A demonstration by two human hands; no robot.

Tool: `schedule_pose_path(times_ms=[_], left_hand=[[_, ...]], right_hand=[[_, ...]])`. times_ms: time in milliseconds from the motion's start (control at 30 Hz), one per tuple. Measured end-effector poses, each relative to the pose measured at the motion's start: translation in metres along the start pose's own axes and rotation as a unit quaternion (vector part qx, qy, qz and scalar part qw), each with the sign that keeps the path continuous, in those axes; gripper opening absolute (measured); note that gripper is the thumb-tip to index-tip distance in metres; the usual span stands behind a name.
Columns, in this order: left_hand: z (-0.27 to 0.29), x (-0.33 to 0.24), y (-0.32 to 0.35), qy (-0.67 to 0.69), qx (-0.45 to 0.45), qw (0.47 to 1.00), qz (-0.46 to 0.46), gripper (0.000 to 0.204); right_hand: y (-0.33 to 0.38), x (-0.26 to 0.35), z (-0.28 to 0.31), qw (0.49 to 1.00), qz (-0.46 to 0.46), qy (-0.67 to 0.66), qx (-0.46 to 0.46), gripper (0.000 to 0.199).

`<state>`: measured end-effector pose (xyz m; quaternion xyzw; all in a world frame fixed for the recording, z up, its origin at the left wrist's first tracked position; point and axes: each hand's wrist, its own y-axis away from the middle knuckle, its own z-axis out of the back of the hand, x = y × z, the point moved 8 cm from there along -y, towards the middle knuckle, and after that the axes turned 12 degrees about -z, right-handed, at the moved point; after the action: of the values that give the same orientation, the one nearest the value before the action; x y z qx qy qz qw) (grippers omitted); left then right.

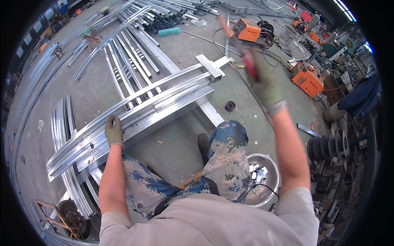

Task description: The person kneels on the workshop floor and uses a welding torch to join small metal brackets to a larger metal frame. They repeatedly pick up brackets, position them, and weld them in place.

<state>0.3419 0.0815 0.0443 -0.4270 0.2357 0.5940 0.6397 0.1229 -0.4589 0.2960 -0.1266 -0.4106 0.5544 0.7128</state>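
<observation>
The gloved left hand (114, 132) presses flat on the near-left end of the stacked curved steel channels (147, 110), steadying them, while the raised right hand (266, 84) has its fingers closed around a blurred red-handled hammer (240, 49)

The right hand (266, 84) and the red-handled tool (249, 65) it grips are smeared by motion blur, so the tool's kind cannot be told. The left hand (114, 131) covers part of the metal bars (164, 102). The small pieces in the metal bowl (269, 164) are too small to identify, and the person's knee hides part of the bowl.
</observation>
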Motion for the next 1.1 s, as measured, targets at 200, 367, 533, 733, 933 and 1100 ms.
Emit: schedule_pose_path(times_ms=[200,367,533,733,933,1100], left_hand=[[0.015,0.031,0.001,0.046,-0.02,0.999,-0.001,0.045],[0.035,0.039,0.008,0.075,-0.026,0.996,0.033,0.041],[0.032,0.036,0.013,0.067,-0.015,0.997,0.045,0.038],[0.017,0.038,0.009,0.07,0.017,0.996,0.053,0.036],[0.0,0.024,0.016,0.044,0.074,0.993,0.075,0.036],[-0.004,0.022,0.019,0.038,0.08,0.994,0.06,0.036]], right_hand=[[0.116,-0.062,-0.13,0.954,-0.247,-0.015,0.172,0.069],[0.205,-0.126,-0.21,0.925,-0.35,-0.032,0.144,0.067],[0.283,-0.143,-0.253,0.839,-0.433,-0.02,0.33,0.062],[0.33,-0.154,-0.283,0.775,-0.517,-0.118,0.344,0.074],[0.34,-0.16,-0.316,0.782,-0.468,-0.174,0.374,0.083],[0.352,-0.164,-0.318,0.779,-0.467,-0.159,0.386,0.08]])
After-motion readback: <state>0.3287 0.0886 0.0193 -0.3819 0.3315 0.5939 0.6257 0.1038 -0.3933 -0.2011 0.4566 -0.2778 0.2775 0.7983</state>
